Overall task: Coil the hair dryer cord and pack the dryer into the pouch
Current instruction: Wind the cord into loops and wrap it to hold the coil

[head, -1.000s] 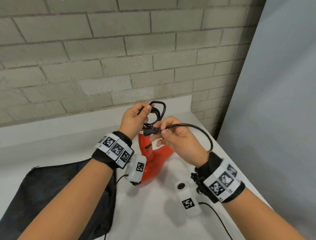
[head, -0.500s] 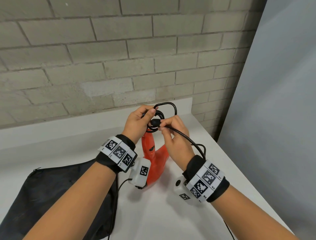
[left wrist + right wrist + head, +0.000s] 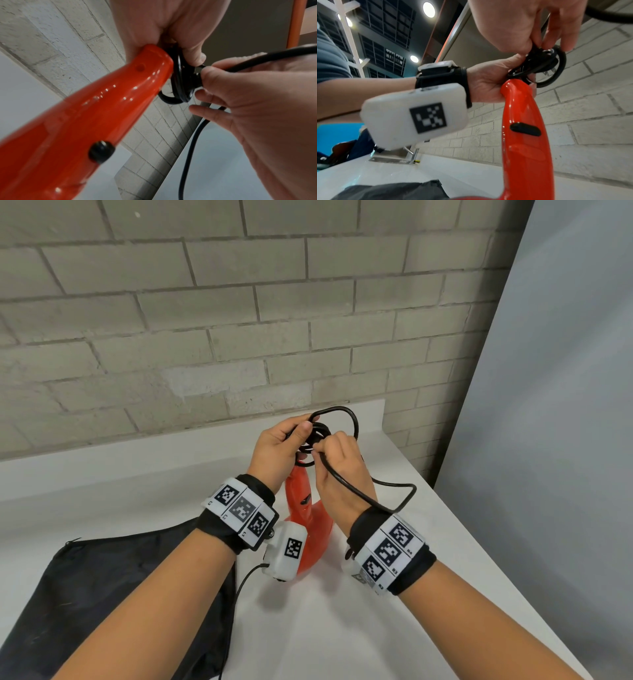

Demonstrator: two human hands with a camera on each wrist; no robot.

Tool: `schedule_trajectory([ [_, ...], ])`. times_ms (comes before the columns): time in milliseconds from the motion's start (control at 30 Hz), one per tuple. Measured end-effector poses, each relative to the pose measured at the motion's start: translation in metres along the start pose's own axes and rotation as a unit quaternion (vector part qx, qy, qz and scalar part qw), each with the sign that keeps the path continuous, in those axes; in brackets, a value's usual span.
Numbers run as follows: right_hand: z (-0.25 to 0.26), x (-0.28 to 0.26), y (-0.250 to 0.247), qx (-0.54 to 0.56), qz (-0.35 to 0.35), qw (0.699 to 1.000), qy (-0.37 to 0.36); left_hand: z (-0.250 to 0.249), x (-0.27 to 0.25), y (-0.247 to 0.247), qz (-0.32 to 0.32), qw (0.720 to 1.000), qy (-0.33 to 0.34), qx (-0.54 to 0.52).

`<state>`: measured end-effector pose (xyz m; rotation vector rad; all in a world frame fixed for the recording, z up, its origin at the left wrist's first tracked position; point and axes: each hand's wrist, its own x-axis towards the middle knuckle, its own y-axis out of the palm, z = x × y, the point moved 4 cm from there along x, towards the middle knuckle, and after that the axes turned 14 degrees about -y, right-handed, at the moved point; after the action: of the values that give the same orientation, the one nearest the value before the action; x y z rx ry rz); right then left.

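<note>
A glossy red hair dryer stands on the white counter with its handle up. My left hand grips the handle's top together with several loops of black cord coiled there. My right hand pinches the cord's plug end against the coil; the loose cord trails back over my right wrist. The black pouch lies flat at the lower left. The dryer's nozzle is hidden behind my left wrist.
A grey brick wall rises right behind the white counter. A grey panel closes the right side, just past the counter's right edge. A thin black wire runs from my left wrist camera over the pouch's edge.
My right hand has carried the plug end up from in front of the dryer to the coil at my left hand. The free loop of cord on the right has shortened.
</note>
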<state>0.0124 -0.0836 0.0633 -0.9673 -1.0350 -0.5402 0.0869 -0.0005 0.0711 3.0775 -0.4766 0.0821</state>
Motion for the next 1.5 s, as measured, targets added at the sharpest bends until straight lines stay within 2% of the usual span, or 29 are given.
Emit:
schedule_trajectory([
  [100, -0.003, 0.0, -0.001, -0.036, -0.013, 0.999, -0.019, -0.004, -0.003, 0.001, 0.003, 1.0, 0.017, 0.014],
  [200, -0.006, 0.005, -0.003, -0.028, -0.022, 0.999, -0.009, -0.005, -0.005, -0.001, -0.013, 0.999, 0.025, 0.019],
  [367, -0.002, 0.005, 0.001, -0.063, 0.026, 0.996, -0.059, -0.004, 0.001, -0.007, -0.034, 0.997, 0.036, 0.055],
  [467, -0.004, 0.006, 0.005, -0.082, 0.031, 0.995, -0.045, -0.006, 0.002, -0.006, -0.036, 0.995, 0.046, 0.077],
  [600, -0.002, 0.012, 0.007, -0.082, 0.01, 0.995, -0.049, -0.009, 0.002, -0.002, -0.006, 0.996, 0.033, 0.08],
  [667, -0.002, 0.012, 0.007, -0.047, 0.001, 0.998, -0.047, -0.008, 0.004, -0.003, 0.002, 0.998, 0.015, 0.06],
  [767, -0.007, 0.007, 0.005, 0.011, -0.013, 1.0, -0.01, -0.007, 0.005, -0.004, 0.016, 0.999, -0.007, 0.031],
  [900, -0.014, 0.002, 0.007, 0.164, -0.013, 0.981, 0.099, -0.007, 0.003, 0.0, 0.037, 0.999, -0.008, 0.027],
  [1067, -0.021, 0.003, 0.006, 0.181, -0.051, 0.972, 0.142, -0.007, 0.001, 0.004, 0.062, 0.997, -0.01, 0.036],
  [1133, -0.026, 0.006, 0.006, 0.179, -0.053, 0.965, 0.184, -0.008, -0.001, 0.006, 0.075, 0.996, -0.005, 0.054],
  [1233, -0.03, 0.011, 0.009, 0.25, 0.018, 0.938, 0.241, -0.011, -0.002, 0.009, 0.08, 0.993, 0.009, 0.084],
  [1300, -0.029, 0.012, 0.01, 0.261, 0.087, 0.937, 0.213, -0.012, -0.002, 0.009, 0.071, 0.994, 0.01, 0.084],
  [1400, -0.032, -0.003, 0.011, 0.248, 0.181, 0.94, 0.146, -0.012, 0.001, 0.002, 0.019, 0.998, 0.006, 0.065],
  [1500, -0.054, -0.045, 0.015, 0.21, 0.342, 0.896, 0.192, -0.012, 0.0, -0.007, -0.023, 0.997, 0.003, 0.072],
])
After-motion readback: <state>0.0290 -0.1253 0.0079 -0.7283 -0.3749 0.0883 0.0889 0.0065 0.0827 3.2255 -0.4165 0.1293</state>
